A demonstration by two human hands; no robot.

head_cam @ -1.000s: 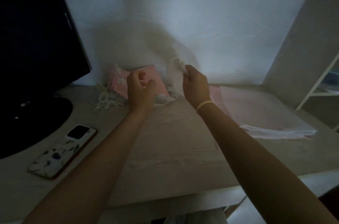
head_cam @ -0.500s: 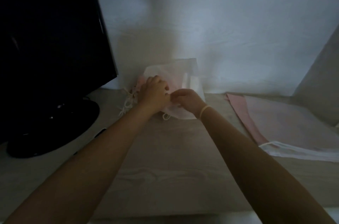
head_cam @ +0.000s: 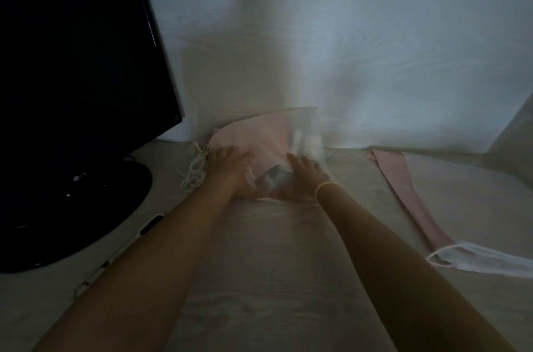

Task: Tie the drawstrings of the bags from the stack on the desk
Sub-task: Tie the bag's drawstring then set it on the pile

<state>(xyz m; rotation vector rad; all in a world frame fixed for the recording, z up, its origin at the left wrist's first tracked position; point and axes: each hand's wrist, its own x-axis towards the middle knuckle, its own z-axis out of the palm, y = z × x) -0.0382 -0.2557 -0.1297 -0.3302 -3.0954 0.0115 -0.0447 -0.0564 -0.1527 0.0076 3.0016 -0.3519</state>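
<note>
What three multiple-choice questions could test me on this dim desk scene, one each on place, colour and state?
1. Where is the black flat-screen monitor?
A. left of the hands
B. right of the hands
C. lying flat

2. What colour is the soft fabric bag pile by the wall?
A. green
B. pink
C. blue

3. How do the left hand and right hand lie?
A. clenched in the air
B. flat on the pile
C. gripping the monitor

Answers: 1 A, it stands at the left edge. 2 B, pale pink cloth shows. 3 B, fingers lie spread on the fabric.

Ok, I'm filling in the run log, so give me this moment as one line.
left hand: flat on pink bag pile | right hand: flat on same pile | untied stack: right on desk | tying: none now
</note>
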